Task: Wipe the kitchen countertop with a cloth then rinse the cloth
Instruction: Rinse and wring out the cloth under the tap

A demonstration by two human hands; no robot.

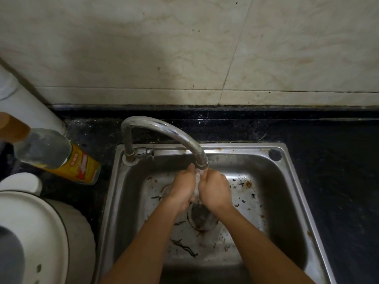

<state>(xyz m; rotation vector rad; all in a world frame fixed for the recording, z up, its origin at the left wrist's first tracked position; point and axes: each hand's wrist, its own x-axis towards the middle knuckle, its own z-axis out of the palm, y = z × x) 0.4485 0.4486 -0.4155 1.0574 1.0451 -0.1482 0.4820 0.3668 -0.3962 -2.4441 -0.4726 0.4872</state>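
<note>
Both hands are over the steel sink [287, 193], right under the spout of the curved metal tap [164, 130]. My left hand [182, 189] and my right hand [215, 191] squeeze a small pale wet cloth [197, 184] between them. Only a thin strip of the cloth shows between the palms; the rest is hidden. Water runs from the spout onto the cloth. The black countertop [338, 160] surrounds the sink.
The sink floor holds dark scraps and a drain [202, 219] below my hands. A bottle [53, 152] with a yellow label stands at the left. A white appliance [30, 232] fills the lower left. A tiled wall [184, 48] rises behind.
</note>
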